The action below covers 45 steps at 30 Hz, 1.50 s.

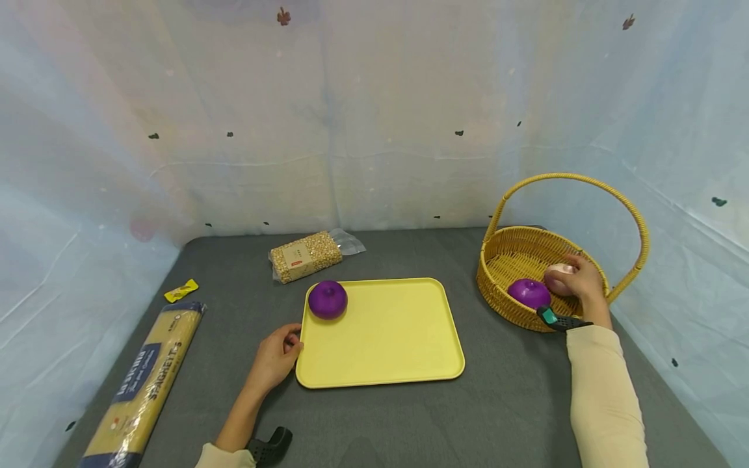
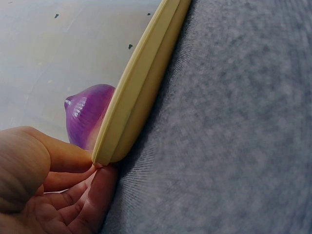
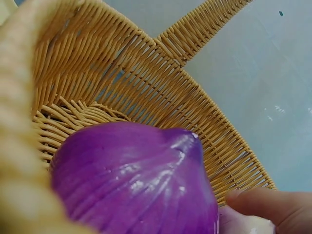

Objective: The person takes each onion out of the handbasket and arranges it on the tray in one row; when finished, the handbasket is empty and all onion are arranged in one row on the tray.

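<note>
My left hand is at the left edge of a yellow tray, its thumb and fingers pinching the rim in the left wrist view. A purple onion sits in the tray's far left corner. At the right, my right hand reaches into a wicker basket and holds a pale pink garlic bulb. The bulb is partly hidden by the fingers. Beside it in the basket lies another purple onion, which looms large in the right wrist view.
Behind the tray lies a clear bag of yellow kernels. A long spaghetti pack runs along the table's left side, with a small yellow wrapped packet beyond it. The basket's tall handle arches over it. A pale curtain stands behind the table.
</note>
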Each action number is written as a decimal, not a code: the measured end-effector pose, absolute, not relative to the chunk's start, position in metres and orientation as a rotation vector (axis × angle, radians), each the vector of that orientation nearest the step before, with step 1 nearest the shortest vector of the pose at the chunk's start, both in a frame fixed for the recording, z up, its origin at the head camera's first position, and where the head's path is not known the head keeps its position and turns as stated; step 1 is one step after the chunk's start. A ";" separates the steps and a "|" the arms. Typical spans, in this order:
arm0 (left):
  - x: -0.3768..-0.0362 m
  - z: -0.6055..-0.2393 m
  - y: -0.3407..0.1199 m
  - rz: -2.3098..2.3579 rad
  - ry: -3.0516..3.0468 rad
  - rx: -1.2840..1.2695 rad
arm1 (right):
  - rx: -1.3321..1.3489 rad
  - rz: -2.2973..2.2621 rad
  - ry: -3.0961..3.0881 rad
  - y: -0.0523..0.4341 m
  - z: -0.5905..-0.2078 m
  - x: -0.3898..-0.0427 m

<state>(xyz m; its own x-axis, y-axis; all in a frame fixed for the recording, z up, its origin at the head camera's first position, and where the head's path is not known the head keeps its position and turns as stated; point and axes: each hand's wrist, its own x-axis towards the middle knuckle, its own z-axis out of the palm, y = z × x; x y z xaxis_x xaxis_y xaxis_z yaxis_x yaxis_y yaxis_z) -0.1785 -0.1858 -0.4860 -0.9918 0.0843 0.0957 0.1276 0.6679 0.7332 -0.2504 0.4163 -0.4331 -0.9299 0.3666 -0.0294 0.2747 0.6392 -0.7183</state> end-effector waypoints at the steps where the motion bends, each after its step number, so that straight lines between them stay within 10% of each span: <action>1: -0.178 -0.486 -0.186 -1.247 -2.819 -0.180 | -0.518 1.130 -2.755 0.417 -0.434 -0.250; 45: -0.180 -0.485 -0.186 -1.261 -2.815 -0.183 | -0.297 1.118 -2.710 0.387 -0.400 -0.247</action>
<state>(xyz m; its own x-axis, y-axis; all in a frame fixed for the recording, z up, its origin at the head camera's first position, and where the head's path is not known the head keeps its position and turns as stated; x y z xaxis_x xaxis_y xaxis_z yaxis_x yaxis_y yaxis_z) -0.1797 -0.1862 -0.4846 -0.9917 0.0868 0.0952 0.1288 0.6599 0.7402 -0.2470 0.3866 -0.4003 -0.9609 0.2572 0.1028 0.1099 0.6947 -0.7108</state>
